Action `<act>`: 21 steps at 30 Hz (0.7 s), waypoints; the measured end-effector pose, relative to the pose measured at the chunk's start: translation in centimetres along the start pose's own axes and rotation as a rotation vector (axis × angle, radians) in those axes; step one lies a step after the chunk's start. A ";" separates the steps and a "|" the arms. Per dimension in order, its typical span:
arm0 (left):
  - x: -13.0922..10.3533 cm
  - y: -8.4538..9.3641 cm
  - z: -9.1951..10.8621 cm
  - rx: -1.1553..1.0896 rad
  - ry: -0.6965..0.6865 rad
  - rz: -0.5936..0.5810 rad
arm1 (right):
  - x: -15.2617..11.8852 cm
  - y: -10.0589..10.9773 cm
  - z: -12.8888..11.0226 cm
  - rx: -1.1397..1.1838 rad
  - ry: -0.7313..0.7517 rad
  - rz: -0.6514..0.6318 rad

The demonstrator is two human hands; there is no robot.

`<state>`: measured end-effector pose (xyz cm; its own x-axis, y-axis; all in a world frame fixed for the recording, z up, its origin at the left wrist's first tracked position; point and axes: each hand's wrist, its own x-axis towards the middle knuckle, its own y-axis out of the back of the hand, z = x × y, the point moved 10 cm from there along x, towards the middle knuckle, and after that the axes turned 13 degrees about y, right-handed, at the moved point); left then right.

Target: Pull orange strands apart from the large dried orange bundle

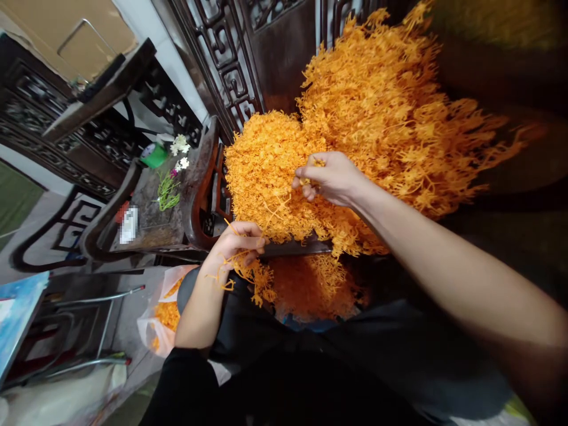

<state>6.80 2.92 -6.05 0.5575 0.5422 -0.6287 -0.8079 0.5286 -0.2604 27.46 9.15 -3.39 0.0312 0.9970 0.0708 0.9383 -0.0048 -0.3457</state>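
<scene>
Orange sprigs [266, 165] lie heaped from the middle of the view to the right, with more in the left hand and in a bag.

Left to right: a wooden chair [146, 195] bears a green roll [153, 155], some green stems [168, 192] and white flowers [180, 145]. Below the chair, near the left arm, a plastic bag [148, 328] holds more orange pieces.

Left hand [243, 242]: thumb and fingers closed together, apparently pinching a thin stem; further sprigs hang from beneath the palm over the lap. Right hand [326, 177]: fingers curled in, small orange bits gathered between thumb and fingers, just above the low, dense heap. Farther right, a taller, looser pile [377, 106] touches that heap, its strands trailing into shadow.

Step in hand, as judged: working through sprigs a few at a time. Next move likely calls for a light fingertip grip and parting strands gently; tangling seems the main risk. Exact fingertip contact on either hand: cannot tell.
</scene>
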 end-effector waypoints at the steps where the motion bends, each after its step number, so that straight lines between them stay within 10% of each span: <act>1: -0.1 0.0 0.0 0.000 -0.002 0.007 | 0.0 -0.2 0.0 0.037 -0.008 -0.007; 11: -0.8 -1.7 -0.8 0.075 0.079 -0.069 | -1.7 -5.3 -0.2 -0.252 -0.072 -0.420; 21: -3.3 -0.1 -0.4 0.052 -0.009 -0.129 | 8.1 0.4 -5.0 -0.177 0.313 0.292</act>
<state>5.01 0.79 -4.26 0.6579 0.4733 -0.5858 -0.7185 0.6275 -0.3000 29.80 16.80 1.78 0.3796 0.8810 0.2824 0.9184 -0.3221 -0.2299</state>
